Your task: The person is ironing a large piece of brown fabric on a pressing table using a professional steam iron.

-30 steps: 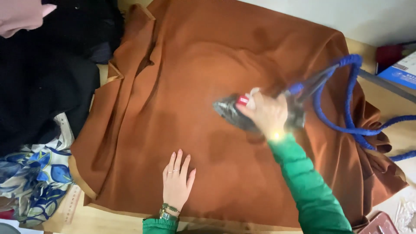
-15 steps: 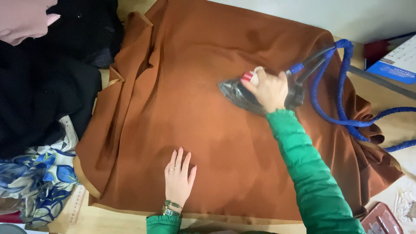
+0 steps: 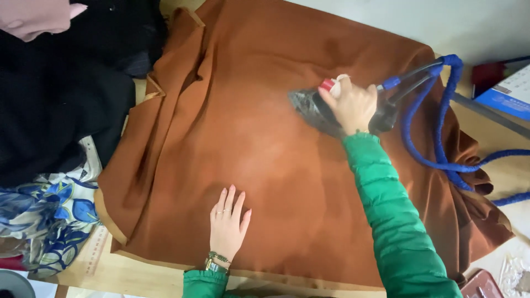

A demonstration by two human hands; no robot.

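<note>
Two hands at work on one rust-brown cloth (image 3: 243,138), which lies spread over the wooden table (image 3: 138,273) w/ folds bunched along its left edge. Right hand (image 3: 353,107), in a green sleeve, has its fingers wrapped tight round the handle of a dark steam iron (image 3: 309,107); soleplate sits flat on the cloth, tip pointing left. Vs. a sec ago the iron has slid up & toward the right, away from the cloth's middle, nearer the far right corner, so the middle part looks pressed and the pass is now on the right-hand area. Blue hose (image 3: 441,138) trails from the iron's back, looping over the cloth's right edge. Left hand (image 3: 227,223) hasn't moved: palm down, fingers straight & slightly apart, pinning the cloth near the front hem, gripping nothing. Black fabric (image 3: 49,110) and a blue floral piece (image 3: 44,221) lie off to the left, just beside the cloth.
</note>
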